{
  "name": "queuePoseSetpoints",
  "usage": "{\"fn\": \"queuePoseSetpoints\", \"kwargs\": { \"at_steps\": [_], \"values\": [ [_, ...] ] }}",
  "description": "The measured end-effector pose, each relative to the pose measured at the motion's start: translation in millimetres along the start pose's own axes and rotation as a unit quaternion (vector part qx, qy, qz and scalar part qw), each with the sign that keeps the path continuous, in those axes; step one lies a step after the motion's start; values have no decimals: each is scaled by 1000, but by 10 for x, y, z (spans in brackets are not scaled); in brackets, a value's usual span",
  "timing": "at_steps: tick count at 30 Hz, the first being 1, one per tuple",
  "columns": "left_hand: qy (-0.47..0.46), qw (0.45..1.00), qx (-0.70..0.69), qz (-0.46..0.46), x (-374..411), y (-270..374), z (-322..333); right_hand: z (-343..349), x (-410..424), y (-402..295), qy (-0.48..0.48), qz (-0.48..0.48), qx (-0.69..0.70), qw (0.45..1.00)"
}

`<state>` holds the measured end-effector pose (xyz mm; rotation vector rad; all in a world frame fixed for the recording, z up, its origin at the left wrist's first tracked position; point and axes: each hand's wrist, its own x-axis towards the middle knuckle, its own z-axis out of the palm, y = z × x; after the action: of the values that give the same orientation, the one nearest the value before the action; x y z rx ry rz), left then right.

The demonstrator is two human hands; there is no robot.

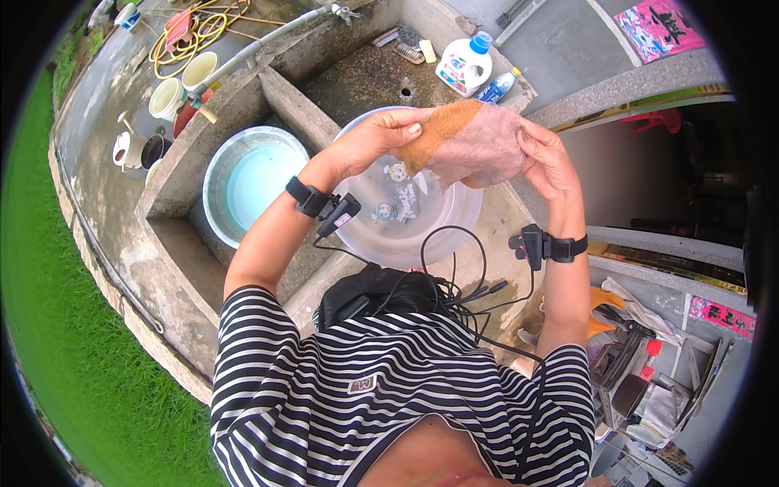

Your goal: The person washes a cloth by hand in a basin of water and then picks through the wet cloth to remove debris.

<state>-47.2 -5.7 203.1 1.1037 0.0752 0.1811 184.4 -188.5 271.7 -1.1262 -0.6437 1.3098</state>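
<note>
A pink and orange-brown cloth (475, 143) is stretched between my two hands, above the far part of a translucent plastic basin (453, 228). My left hand (380, 137) pinches its orange-brown end between thumb and fingers. At the pink end, my right hand (548, 158) grips the edge. Printed cartoon figures show on the basin's bottom, and the cloth hides part of its far rim. To the left, a second basin (213, 201) holds pale blue water inside a concrete sink compartment. Both wrists wear black straps with cabled devices.
Beyond the basin, a concrete sink (347, 91) holds a scrub brush (409, 52). A white detergent jug (462, 67) and a blue-labelled bottle (500, 85) stand at its right. A tap (345, 13) ends the pipe along the wall. Buckets (167, 98) and a yellow hose (161, 52) lie left.
</note>
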Motion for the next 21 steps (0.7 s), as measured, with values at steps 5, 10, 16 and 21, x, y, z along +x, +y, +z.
{"fn": "queuePoseSetpoints", "kwargs": {
  "at_steps": [5,10,16,21],
  "values": [
    [16,999,-34,-20,-20,32,11,104,-19,-44,6,-2,-13,1000],
    [26,995,-61,-71,2,-108,-66,105,2,-12,-21,7,-46,999],
    [52,987,-137,-69,9,-197,24,236,-6,-24,-49,19,-54,997],
    [43,985,-167,-26,-41,-64,179,212,18,7,-1,10,-116,993]
  ]
}}
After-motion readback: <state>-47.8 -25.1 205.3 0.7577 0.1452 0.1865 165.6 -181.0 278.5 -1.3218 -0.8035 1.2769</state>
